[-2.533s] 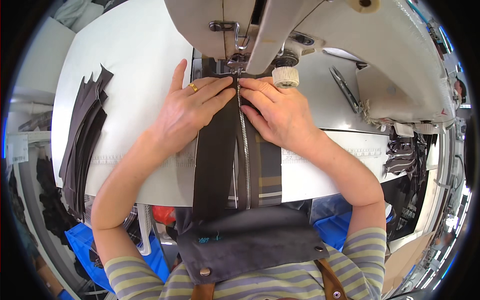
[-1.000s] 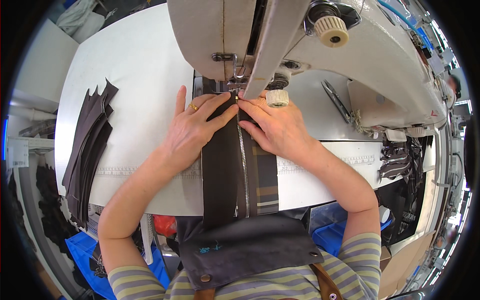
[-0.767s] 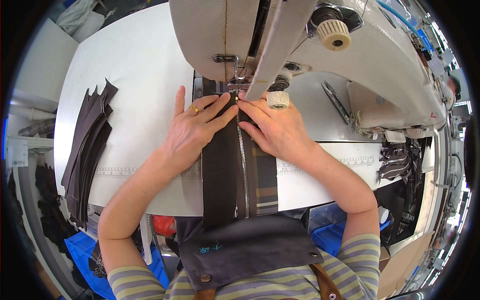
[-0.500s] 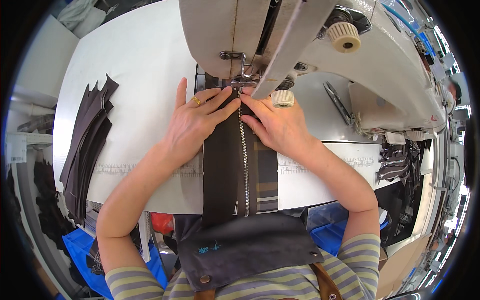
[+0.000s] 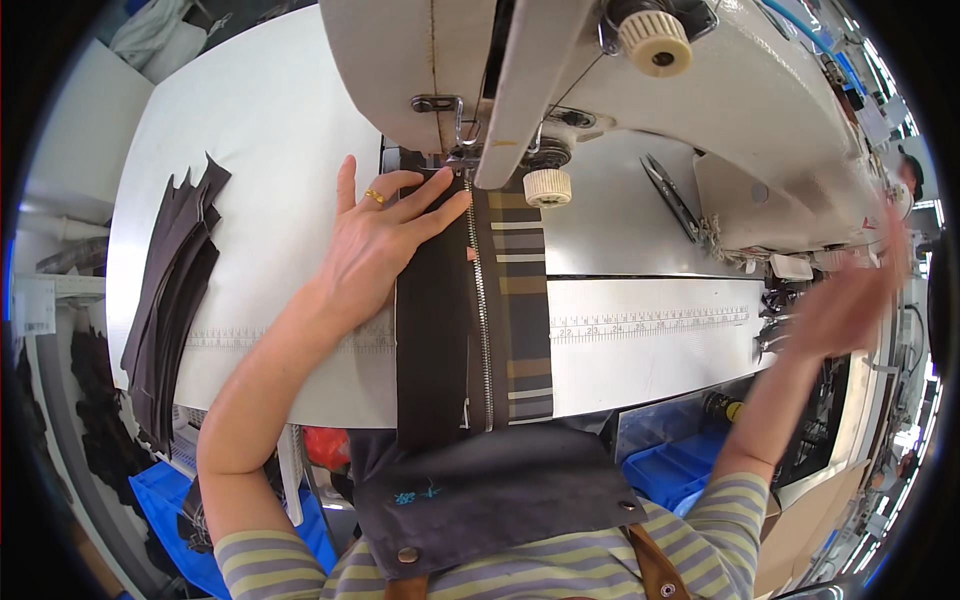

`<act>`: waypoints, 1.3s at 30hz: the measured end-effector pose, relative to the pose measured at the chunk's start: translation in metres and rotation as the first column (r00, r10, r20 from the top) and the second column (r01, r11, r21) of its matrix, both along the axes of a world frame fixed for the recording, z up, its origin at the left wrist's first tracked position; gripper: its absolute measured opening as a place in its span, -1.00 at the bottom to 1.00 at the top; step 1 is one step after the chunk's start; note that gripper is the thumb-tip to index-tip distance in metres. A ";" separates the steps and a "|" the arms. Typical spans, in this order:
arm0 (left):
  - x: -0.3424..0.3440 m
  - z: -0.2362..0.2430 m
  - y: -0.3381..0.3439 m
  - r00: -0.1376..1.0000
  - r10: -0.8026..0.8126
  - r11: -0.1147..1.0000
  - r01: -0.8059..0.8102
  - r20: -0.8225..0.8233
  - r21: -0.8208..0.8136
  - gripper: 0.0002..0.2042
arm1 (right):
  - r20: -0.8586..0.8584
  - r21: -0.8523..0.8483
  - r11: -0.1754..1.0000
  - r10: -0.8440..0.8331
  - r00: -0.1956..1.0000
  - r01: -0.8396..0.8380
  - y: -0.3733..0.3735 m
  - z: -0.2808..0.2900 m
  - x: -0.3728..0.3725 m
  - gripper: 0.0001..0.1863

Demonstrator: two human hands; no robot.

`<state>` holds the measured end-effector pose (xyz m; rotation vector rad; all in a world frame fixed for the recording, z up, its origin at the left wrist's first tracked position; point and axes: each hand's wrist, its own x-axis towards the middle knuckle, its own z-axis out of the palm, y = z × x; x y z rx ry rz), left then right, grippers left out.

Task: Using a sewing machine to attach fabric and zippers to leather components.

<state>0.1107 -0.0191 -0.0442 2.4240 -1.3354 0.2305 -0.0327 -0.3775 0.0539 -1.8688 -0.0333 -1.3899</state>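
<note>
A dark fabric piece (image 5: 432,330) with a metal zipper (image 5: 480,330) along it lies under the presser foot of a white sewing machine (image 5: 400,70). Striped cloth (image 5: 526,310) shows along its right side. My left hand (image 5: 385,230), with a gold ring, rests flat on the dark fabric close to the presser foot, fingers stretched out and spread. Off the cloth, my right hand (image 5: 862,300) is raised at the far right near the end of the machine. Motion smears its fingers, so I cannot make out whether they hold anything.
A stack of dark fabric pieces (image 5: 175,300) lies on the left of the white table (image 5: 280,130). Thread snips (image 5: 670,198) rest on the metal plate right of the needle. Metal-edged pieces (image 5: 780,318) sit at the right edge, and a blue bin (image 5: 665,470) stands below.
My right hand has left the zipper and swung far to the right. My left hand stays on the fabric. The striped cloth on the right is now uncovered.
</note>
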 end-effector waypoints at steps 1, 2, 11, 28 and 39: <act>-0.001 0.003 -0.003 1.000 -0.004 1.000 0.004 -0.011 0.003 -0.40 | 0.007 -0.190 0.934 -0.305 0.952 0.301 -0.046 0.043 -0.002 -0.54; -0.001 0.005 -0.003 1.000 -0.003 1.000 0.003 -0.010 0.011 -0.40 | 0.068 -0.356 0.755 -0.567 0.821 0.551 -0.109 0.076 -0.009 -0.47; -0.002 0.008 -0.002 0.999 0.029 0.999 -0.028 -0.028 0.046 -0.43 | -0.382 0.660 0.695 -0.018 0.924 0.286 -0.370 0.052 -0.064 -0.45; 0.004 0.003 -0.002 1.000 0.006 0.999 -0.006 -0.003 0.039 -0.41 | -0.527 -0.543 0.725 0.098 0.844 -0.423 0.102 -0.061 0.051 -0.70; 0.003 0.001 -0.005 0.998 -0.011 0.999 0.013 0.054 -0.038 -0.46 | -0.561 -0.672 0.667 -0.177 0.809 -0.320 0.096 -0.092 0.113 -0.87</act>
